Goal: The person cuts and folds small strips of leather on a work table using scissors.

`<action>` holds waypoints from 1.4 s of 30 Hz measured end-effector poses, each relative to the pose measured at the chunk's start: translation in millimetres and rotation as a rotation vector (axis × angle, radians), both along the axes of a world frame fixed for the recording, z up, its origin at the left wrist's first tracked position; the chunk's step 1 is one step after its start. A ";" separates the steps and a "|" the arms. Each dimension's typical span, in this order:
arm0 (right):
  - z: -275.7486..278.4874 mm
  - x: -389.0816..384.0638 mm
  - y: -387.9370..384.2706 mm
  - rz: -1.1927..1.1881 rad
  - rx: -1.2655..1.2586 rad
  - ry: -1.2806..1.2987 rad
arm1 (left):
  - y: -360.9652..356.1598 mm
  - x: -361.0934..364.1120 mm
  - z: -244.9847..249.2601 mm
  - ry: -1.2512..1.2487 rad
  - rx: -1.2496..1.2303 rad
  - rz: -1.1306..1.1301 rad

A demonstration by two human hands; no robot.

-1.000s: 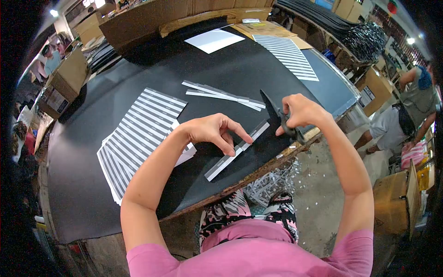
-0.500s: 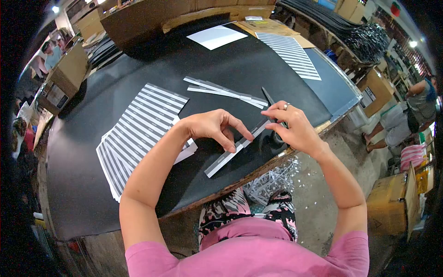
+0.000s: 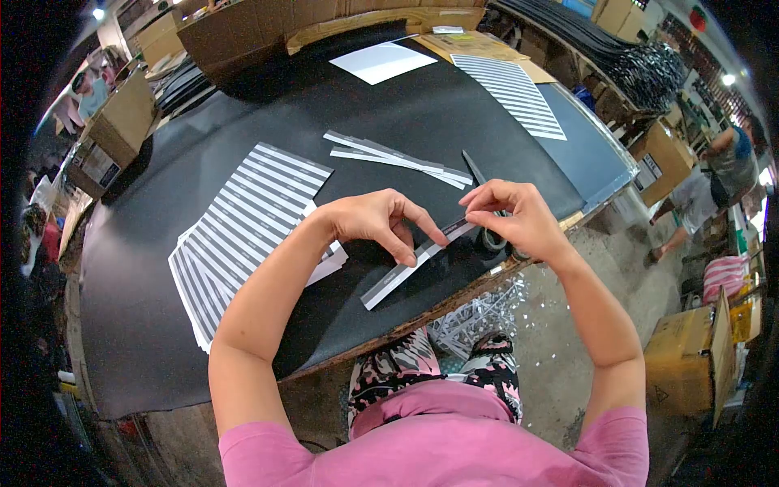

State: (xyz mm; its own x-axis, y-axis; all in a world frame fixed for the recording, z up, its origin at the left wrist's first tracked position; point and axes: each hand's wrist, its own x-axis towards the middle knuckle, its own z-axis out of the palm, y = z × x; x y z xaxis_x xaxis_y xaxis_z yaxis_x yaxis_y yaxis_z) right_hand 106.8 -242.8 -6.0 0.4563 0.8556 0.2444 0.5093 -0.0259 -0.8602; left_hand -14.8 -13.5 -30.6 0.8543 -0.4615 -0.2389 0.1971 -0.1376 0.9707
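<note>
A narrow grey-and-white paper strip (image 3: 398,282) lies slantwise near the front edge of the black table. My left hand (image 3: 387,225) rests over its middle, thumb and index finger apart and touching its edges. At the strip's upper right end, my right hand (image 3: 515,217) pinches the tip between thumb and fingers. Dark scissors (image 3: 474,169) lie partly beneath my right hand. Several cut strips (image 3: 395,160) lie crossed beyond my hands. To the left is a stack of striped sheets (image 3: 253,211).
The black table (image 3: 146,325) holds a white sheet (image 3: 383,62) and another striped sheet (image 3: 515,93) at the back. Cardboard boxes (image 3: 118,134) stand left and right (image 3: 682,357). Paper scraps (image 3: 479,316) litter the floor. A person (image 3: 718,183) is at the far right.
My right hand's fingers have closed on the strip's end. The person at the far right has shifted position. My left hand has hardly moved.
</note>
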 end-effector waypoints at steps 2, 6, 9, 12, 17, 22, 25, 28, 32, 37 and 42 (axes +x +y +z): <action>2.1 2.0 1.4 0.031 -0.023 0.078 | 0.6 -0.4 0.4 -0.004 -0.001 0.000; 2.8 4.4 2.7 0.045 -0.038 0.107 | 0.8 -0.5 0.7 -0.001 -0.009 0.016; 1.7 5.7 2.5 0.001 -0.084 0.164 | 1.0 -0.4 1.3 0.005 -0.011 0.023; 3.9 8.6 3.1 0.012 -0.141 0.230 | 0.3 0.5 -0.6 0.000 -0.024 0.034; -1.1 16.8 4.7 0.066 -0.128 0.335 | -0.9 -0.3 1.3 -0.016 -0.043 0.046; -1.9 17.1 3.7 0.016 -0.101 0.294 | 0.7 -1.0 2.1 -0.039 -0.034 0.089; -0.7 18.1 2.7 -0.006 -0.095 0.235 | 2.1 -1.8 4.5 -0.038 -0.028 0.086; 0.6 18.0 1.0 0.005 -0.092 0.211 | 1.4 -1.3 3.5 -0.037 -0.045 0.083; 3.9 15.2 -0.5 0.037 -0.105 0.182 | 2.6 0.2 -1.2 0.006 -0.030 0.102; -4.4 10.3 -0.4 -0.033 -0.048 0.074 | 0.4 -0.5 0.8 -0.023 -0.020 0.114; -14.6 5.1 -6.7 -0.114 0.070 -0.382 | -1.7 -0.8 5.3 -0.213 0.171 0.127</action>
